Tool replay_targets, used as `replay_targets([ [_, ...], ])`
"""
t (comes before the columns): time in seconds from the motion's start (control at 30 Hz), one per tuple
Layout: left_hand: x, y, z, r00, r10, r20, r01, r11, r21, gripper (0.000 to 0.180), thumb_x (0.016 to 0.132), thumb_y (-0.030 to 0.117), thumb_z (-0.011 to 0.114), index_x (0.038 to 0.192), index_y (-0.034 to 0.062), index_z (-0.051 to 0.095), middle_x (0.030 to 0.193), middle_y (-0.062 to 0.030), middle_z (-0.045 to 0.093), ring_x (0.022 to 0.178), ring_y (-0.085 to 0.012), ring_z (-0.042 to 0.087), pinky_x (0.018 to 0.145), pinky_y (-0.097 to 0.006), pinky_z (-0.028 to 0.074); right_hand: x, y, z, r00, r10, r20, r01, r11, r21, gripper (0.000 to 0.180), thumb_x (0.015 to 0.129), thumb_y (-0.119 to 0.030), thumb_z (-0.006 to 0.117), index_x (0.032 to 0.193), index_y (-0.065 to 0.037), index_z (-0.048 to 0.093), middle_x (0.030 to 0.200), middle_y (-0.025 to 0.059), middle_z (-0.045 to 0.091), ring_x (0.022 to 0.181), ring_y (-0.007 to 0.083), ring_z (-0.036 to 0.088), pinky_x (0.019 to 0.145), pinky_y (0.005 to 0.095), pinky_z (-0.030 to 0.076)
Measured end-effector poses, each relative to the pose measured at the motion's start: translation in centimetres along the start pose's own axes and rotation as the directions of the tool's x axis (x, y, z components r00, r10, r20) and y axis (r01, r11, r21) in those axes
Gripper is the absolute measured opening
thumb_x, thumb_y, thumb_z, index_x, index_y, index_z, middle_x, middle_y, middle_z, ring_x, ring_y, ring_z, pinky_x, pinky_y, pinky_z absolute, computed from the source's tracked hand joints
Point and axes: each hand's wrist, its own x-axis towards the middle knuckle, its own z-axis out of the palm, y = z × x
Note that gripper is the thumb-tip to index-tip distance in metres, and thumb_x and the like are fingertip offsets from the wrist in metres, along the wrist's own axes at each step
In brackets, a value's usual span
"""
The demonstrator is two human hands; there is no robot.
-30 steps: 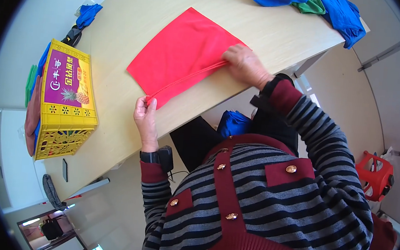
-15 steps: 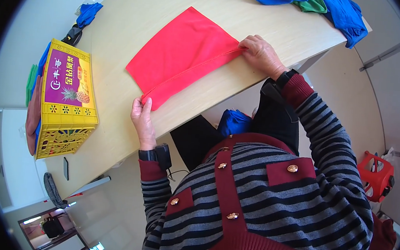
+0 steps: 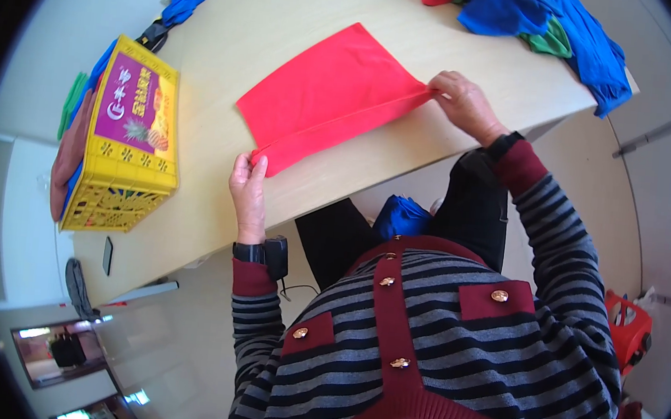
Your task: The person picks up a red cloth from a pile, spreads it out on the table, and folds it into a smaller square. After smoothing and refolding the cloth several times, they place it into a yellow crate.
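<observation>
A red cloth piece (image 3: 330, 89) lies spread on the pale wooden table (image 3: 217, 191), with a folded band along its near edge. At the left end of that band, my left hand (image 3: 248, 194) pinches the corner between thumb and fingers. My right hand (image 3: 466, 104) grips the band's right end and holds it slightly drawn out. The cloth between the two hands looks fairly taut, and its far part rests flat on the tabletop.
A yellow plastic crate (image 3: 129, 151) stands at the table's left, with cloths over its side. A dark phone (image 3: 107, 256) lies near it. Blue, green and red cloths (image 3: 543, 28) are heaped at the far right. Something blue (image 3: 401, 217) sits between my legs; a red stool (image 3: 626, 331) stands at right.
The view has shifted, so the table and crate sit differently in it. Both hands still hold the cloth's near edge; the band there looks turned up a little more.
</observation>
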Motion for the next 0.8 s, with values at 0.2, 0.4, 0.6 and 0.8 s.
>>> replay_targets([
  [0.2, 2.6, 8.0, -1.8, 0.991, 0.134, 0.004, -0.134, 0.988, 0.076, 0.011, 0.098, 0.011, 0.067, 0.106, 0.0031, 0.065, 0.099, 0.0017, 0.065, 0.091, -0.0057, 0.058, 0.086, -0.022, 0.045, 5.6, -2.9, -7.2, 0.998, -0.001, -0.055, 0.009, 0.991, 0.136, 0.008, 0.092, -0.002, 0.068, 0.100, -0.004, 0.066, 0.087, 0.0063, 0.061, 0.082, 0.0181, 0.063, 0.073, 0.0283, 0.053],
  [0.4, 4.8, 19.1, -1.1, 0.916, 0.393, -0.082, -0.394, 0.919, 0.006, 0.013, 0.097, 0.009, 0.068, 0.107, 0.0023, 0.065, 0.100, 0.0001, 0.067, 0.091, -0.0068, 0.060, 0.086, -0.022, 0.047, 11.5, -7.7, -16.0, 0.985, -0.037, -0.170, 0.106, 0.900, 0.423, 0.010, 0.095, 0.002, 0.060, 0.102, -0.003, 0.067, 0.086, 0.0000, 0.064, 0.079, 0.0102, 0.060, 0.071, 0.0256, 0.052],
  [0.6, 9.5, 18.5, -1.9, 0.909, 0.416, 0.023, -0.417, 0.909, 0.020, 0.014, 0.098, 0.009, 0.068, 0.110, 0.0013, 0.066, 0.101, -0.0008, 0.068, 0.092, -0.0076, 0.061, 0.087, -0.022, 0.047, 13.8, -7.9, -16.4, 1.000, 0.023, -0.017, -0.017, 0.956, 0.294, 0.012, 0.095, 0.002, 0.059, 0.102, -0.002, 0.068, 0.082, -0.0011, 0.066, 0.074, 0.0071, 0.059, 0.067, 0.0248, 0.051],
  [0.8, 13.1, 17.4, -1.9, 0.946, 0.318, 0.068, -0.318, 0.948, -0.006, 0.015, 0.098, 0.009, 0.068, 0.110, 0.0009, 0.066, 0.101, -0.0006, 0.067, 0.092, -0.0072, 0.060, 0.086, -0.022, 0.047, 16.1, -6.4, -15.3, 0.996, 0.067, -0.064, -0.056, 0.986, 0.158, 0.007, 0.091, 0.002, 0.062, 0.096, -0.001, 0.068, 0.079, 0.0040, 0.066, 0.072, 0.0104, 0.061, 0.068, 0.0259, 0.052],
])
